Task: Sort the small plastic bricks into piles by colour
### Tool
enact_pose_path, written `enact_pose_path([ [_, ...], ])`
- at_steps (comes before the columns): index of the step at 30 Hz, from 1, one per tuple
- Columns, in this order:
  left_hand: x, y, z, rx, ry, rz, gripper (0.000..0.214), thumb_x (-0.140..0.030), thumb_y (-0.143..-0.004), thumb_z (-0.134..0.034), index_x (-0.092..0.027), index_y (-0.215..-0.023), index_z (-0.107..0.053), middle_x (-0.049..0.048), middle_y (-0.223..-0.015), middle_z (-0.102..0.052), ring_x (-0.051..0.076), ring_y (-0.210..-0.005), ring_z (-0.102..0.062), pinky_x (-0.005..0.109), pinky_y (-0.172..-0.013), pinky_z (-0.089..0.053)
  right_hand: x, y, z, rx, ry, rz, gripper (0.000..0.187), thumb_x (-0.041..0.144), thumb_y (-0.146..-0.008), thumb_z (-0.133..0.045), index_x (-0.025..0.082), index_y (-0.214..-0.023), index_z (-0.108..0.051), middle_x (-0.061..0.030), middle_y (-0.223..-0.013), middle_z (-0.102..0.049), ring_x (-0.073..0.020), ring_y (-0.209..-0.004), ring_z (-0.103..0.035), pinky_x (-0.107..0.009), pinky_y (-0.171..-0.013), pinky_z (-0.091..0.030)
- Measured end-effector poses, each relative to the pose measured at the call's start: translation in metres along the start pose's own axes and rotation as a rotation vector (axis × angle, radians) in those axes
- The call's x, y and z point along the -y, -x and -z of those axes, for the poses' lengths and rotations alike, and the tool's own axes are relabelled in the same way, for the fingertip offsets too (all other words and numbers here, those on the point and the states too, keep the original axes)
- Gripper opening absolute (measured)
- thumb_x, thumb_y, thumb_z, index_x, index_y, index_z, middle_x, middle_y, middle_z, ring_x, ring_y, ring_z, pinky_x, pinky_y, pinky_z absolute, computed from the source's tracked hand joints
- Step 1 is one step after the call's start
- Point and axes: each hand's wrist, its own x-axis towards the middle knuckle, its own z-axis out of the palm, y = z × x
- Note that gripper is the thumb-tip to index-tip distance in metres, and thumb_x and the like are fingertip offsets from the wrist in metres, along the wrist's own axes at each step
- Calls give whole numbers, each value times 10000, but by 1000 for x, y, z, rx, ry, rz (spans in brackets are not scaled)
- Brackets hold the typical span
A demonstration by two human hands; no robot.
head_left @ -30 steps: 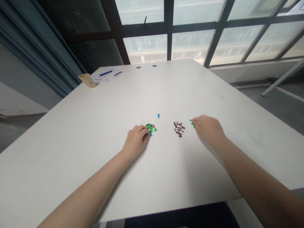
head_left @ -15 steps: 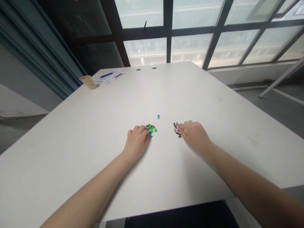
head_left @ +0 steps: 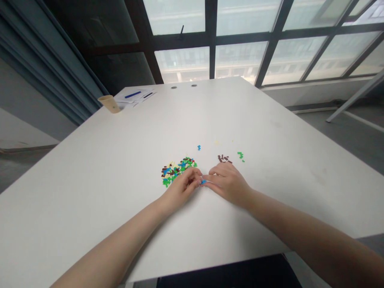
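Note:
My left hand and my right hand meet low over the table, fingertips almost touching. Between them shows a small blue plastic piece. The thumb and forefinger of my right hand pinch it, and the curled left fingertips close on its other side. Just beyond my left hand lies a mixed pile of small building pieces in green, brown, blue and cream, partly covered by that hand. Dark brown pieces lie behind my right hand, which hides some of them.
Farther off are a few blue pieces, pale yellow pieces and, to the right, green pieces. A paper cup stands at the left table edge beside papers with a blue pen.
My right hand has moved left and nearer, from the brown pieces to my left hand. My left hand has shifted right and nearer, uncovering the mixed pile. The blue piece now shows between them.

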Motion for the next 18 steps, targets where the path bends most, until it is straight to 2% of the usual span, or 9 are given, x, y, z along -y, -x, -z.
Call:
enact_pose_path([
  [5,-1,0,0,-26,-46,12,90,-277,-873,-390,-204,-907,-429,11,-758,-539,127,-702,-515,257,-637,-424,3,1,-3,28,33,-4,181,317,-845,-503,202,-877,-639,-38,-787,-605,-150,-770,-494,-292,-715,-315],
  [9,2,-3,8,-145,-375,-32,117,-268,-862,-396,-199,-918,-472,32,-826,-570,157,-761,-527,293,-688,-420,-10,-8,-2,56,98,-57,190,314,-852,-496,210,-861,-654,-36,-798,-602,-148,-779,-494,-291,-714,-290],
  [12,8,-7,17,-227,-559,-54,117,-235,-840,-418,-193,-919,-494,45,-863,-585,179,-803,-527,320,-731,-415,-28,-27,1,170,186,-177,199,327,-851,-497,236,-858,-674,-34,-800,-595,-157,-798,-489,-295,-692,-263],
  [15,14,-9,23,-258,-604,-35,138,-228,-839,-412,-191,-944,-493,48,-873,-590,185,-818,-534,317,-724,-419,-46,-51,-1,301,272,-308,207,339,-851,-492,261,-849,-684,-41,-826,-599,-178,-849,-490,-301,-679,-243],
  [18,17,-8,26,-253,-619,-34,169,-224,-837,-412,-187,-984,-486,53,-886,-590,186,-833,-538,311,-721,-423,-54,-71,-9,389,320,-376,218,317,-850,-495,232,-794,-687,-59,-863,-613,-192,-874,-493,-304,-684,-239],
])
